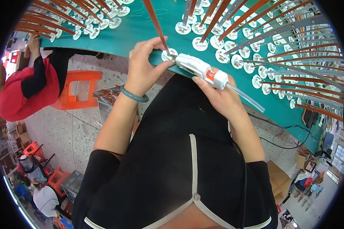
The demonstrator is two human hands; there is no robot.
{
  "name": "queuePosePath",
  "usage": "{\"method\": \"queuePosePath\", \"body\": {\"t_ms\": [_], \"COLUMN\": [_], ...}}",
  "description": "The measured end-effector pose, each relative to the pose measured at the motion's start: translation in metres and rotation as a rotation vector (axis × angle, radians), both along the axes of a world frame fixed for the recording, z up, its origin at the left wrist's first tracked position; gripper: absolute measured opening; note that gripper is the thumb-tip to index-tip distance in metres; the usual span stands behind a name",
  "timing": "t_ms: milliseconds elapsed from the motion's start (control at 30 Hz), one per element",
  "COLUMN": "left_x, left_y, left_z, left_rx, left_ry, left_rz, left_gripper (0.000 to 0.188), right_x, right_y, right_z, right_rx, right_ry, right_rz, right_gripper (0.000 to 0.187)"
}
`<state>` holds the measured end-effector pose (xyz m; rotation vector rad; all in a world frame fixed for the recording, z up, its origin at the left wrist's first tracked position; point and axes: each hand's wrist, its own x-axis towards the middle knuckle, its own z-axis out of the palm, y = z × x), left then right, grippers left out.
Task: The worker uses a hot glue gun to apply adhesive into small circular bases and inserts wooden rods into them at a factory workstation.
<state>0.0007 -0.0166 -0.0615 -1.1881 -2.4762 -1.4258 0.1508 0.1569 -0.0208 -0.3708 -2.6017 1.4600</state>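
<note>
My left hand (142, 65) is at the table's near edge, its thumb and forefinger closed about the rim of a white round base (165, 56). From that base a long brown strip (155, 23) stands up, leaning away. My right hand (224, 100) grips a white hot glue gun (193, 65) with an orange part, its lower fingers hidden beneath the gun. The nozzle points left and reaches the foot of the strip; whether it touches I cannot tell. A clear glue stick (247, 98) juts from the gun's rear end.
Many white bases with upright brown and grey strips crowd the green table (141, 23) at right (200, 44) and far left (114, 23). A black cable (283, 127) trails at the right. A person in red (26, 89) sits at left beside an orange stool (78, 89).
</note>
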Motion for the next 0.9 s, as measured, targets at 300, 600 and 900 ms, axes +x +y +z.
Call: {"method": "queuePosePath", "body": {"t_ms": [300, 600, 900], "left_x": [0.000, 0.001, 0.001], "left_y": [-0.001, -0.002, -0.002], "left_z": [-0.001, 0.000, -0.002], "left_rx": [-0.008, -0.026, -0.037], "left_ry": [0.018, 0.013, 0.049], "left_rz": [0.036, 0.024, 0.051], "left_gripper": [0.060, 0.062, 0.061], "right_x": [0.002, 0.004, 0.006], "right_y": [0.004, 0.001, 0.001], "right_z": [0.006, -0.001, -0.003], "right_rx": [0.048, 0.034, -0.013], "right_ry": [-0.142, 0.003, -0.009], "right_rz": [0.049, 0.011, -0.008], "right_gripper": [0.031, 0.039, 0.037]}}
